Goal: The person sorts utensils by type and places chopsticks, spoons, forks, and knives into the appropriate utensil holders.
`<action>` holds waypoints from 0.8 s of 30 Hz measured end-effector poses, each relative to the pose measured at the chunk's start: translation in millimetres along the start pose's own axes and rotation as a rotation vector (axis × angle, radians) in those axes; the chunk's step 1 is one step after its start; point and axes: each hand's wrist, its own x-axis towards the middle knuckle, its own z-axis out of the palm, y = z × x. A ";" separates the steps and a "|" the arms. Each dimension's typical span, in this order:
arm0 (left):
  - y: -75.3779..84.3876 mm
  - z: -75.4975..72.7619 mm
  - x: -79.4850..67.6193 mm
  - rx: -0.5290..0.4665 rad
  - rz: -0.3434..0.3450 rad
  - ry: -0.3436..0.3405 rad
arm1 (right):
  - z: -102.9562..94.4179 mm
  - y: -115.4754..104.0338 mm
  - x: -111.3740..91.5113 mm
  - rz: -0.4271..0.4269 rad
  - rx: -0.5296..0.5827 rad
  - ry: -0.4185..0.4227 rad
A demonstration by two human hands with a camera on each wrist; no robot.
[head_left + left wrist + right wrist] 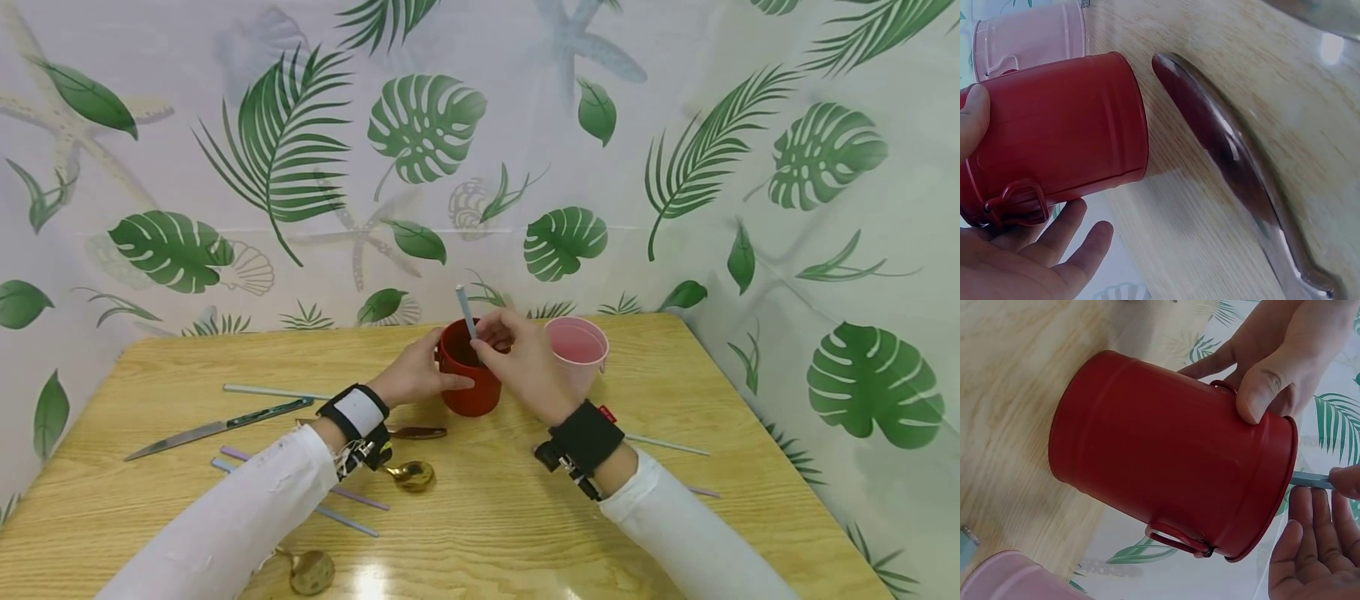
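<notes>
A red metal bucket (471, 393) with small side handles stands near the back of the table. My left hand (415, 372) grips it from the left, with the thumb (972, 119) close to the rim. Over the bucket's mouth, my right hand (525, 360) pinches a blue-grey chopstick (466, 310) between thumb and fingers. In the right wrist view this chopstick (1311, 480) passes the rim, and its lower end is hidden inside the bucket. Just right of the red bucket is a pink bucket (577, 340), partly behind my right hand.
A utensil with a brown handle (417, 432) and a gold spoon (414, 476) lie before the red bucket. Leftward are a knife (217, 429), a pale chopstick (273, 391) and purple and blue chopsticks (347, 520). Another gold spoon (311, 572) lies in front; a pale chopstick (667, 444) lies right.
</notes>
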 end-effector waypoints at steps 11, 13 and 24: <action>0.3 -0.9 0.1 0.002 0.056 0.001 | 18.1 15.1 5.2 -0.064 -0.113 -0.138; 0.9 -0.7 -0.4 -0.009 0.088 -0.004 | 20.7 15.1 4.8 -0.071 -0.121 -0.149; 3.3 0.2 -0.4 0.008 0.004 0.001 | -4.4 8.1 0.5 -0.056 -0.072 -0.081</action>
